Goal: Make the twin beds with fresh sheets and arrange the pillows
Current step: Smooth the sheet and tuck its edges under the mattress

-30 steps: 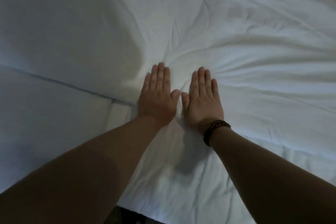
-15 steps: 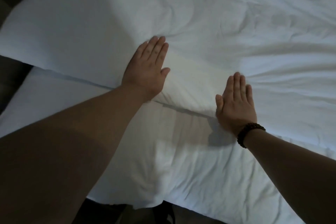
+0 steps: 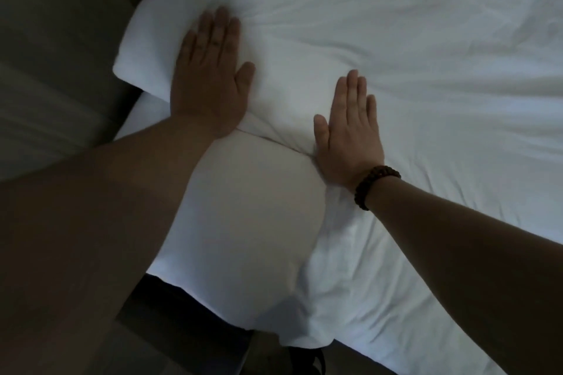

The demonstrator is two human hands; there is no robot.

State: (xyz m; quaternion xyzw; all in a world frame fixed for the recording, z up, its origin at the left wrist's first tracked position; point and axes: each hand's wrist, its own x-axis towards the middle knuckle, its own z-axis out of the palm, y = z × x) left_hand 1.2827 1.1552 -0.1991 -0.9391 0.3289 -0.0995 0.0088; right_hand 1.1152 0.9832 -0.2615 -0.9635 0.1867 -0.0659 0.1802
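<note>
At the far left, made out only a dim grey-brown surface beside the bed, too dark and blurred to name. Just right of it, met the rounded corner of a thick white duvet, or so judged from its padded edge in the poor light, spread from that corner across the whole upper and right part of the view and creased in long folds.

Found the left hand lying palm down on the duvet just inside that corner, fingers straight and close together, thumb spread to the right, pressing flat and gripping nothing. Traced its forearm back across the lower left of the view.

Below and between the two hands, saw a smooth white sheet drawn over the mattress, bare up to the duvet's near edge and tucked round the mattress corner at the bottom, with dark floor beneath that corner.

Further right, found the right hand likewise flat and palm down, fingers straight, thumb out to the left, its heel right at the duvet's near edge where duvet met sheet, holding nothing. Noted a dark beaded bracelet round that wrist. Well apart, the two hands, both on the same duvet.
</note>
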